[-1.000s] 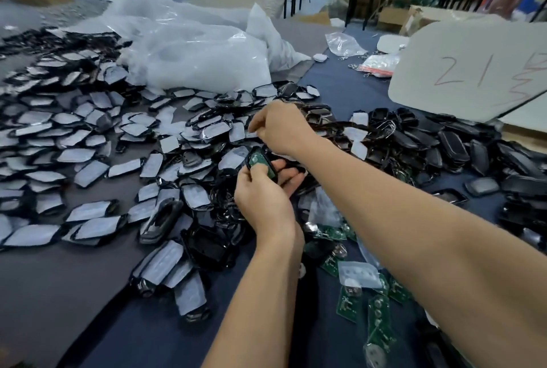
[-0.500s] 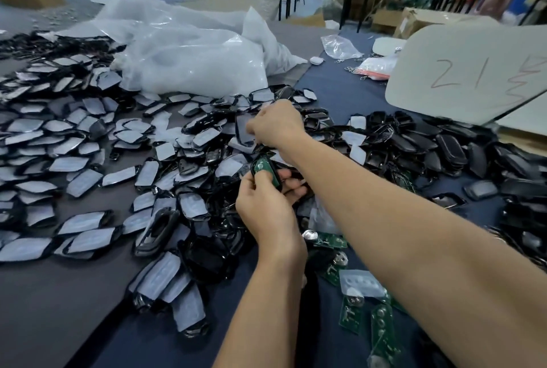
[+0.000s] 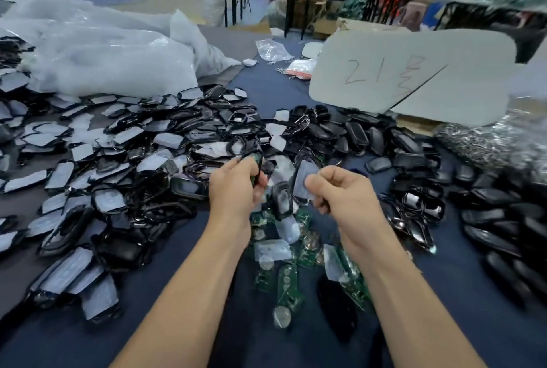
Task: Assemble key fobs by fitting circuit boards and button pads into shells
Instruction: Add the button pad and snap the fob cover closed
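Observation:
My left hand (image 3: 233,187) grips a black shell half with a green circuit board (image 3: 256,160) in it, held upright above the table's middle. My right hand (image 3: 340,193) pinches a black fob frame with a pale film-covered face (image 3: 305,182), just to the right of the left hand; the two parts are apart. Below my hands lie several loose green circuit boards (image 3: 288,284) and clear button pads (image 3: 270,250) on the dark blue cloth.
A wide heap of film-covered black shells (image 3: 118,160) spreads to the left. Black back shells (image 3: 414,160) pile up on the right. White plastic bags (image 3: 103,56) lie at the back left, a grey board marked 21 (image 3: 414,71) at the back right.
My right hand has come back from the pile on the left with a film-covered frame and now sits to the right of my left hand. The view has tilted up.

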A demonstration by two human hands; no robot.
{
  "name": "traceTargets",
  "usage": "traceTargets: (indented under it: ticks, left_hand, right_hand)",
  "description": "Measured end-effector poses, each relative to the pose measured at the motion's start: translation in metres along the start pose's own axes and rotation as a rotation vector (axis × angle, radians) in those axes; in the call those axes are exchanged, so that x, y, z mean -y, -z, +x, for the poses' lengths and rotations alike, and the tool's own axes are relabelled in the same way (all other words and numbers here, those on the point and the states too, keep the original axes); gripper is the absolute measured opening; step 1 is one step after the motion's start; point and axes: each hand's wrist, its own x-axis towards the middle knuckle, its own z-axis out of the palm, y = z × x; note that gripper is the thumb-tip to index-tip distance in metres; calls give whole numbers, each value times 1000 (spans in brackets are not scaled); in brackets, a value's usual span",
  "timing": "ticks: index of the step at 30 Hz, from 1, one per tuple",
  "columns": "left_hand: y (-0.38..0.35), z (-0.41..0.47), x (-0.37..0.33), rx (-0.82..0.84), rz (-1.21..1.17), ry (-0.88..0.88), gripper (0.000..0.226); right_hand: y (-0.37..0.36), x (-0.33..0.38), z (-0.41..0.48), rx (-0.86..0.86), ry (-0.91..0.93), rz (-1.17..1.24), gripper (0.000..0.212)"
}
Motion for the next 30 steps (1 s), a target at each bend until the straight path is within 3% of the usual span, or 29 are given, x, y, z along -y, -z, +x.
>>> traceTargets:
  ticks: [10, 13, 16, 23, 30]
  left_hand:
    - [-19, -12, 12, 275, 280, -190, 31]
    - [-15, -10, 14, 319, 311, -179, 12]
    - [-11, -8, 16, 327, 349, -165, 19]
    - [-12, -9, 17, 358, 274, -151, 9]
    - [-21, -14, 23, 311, 226, -150, 20]
  right_hand:
    - [15, -18, 4, -70, 52, 51, 36]
    - [18, -20, 5, -82, 75, 40, 28]
    - [23, -22, 4, -95, 94, 45, 20]
    - [20, -25, 6, -106, 70, 66, 17]
    - [23, -22, 7, -63, 71, 111, 15]
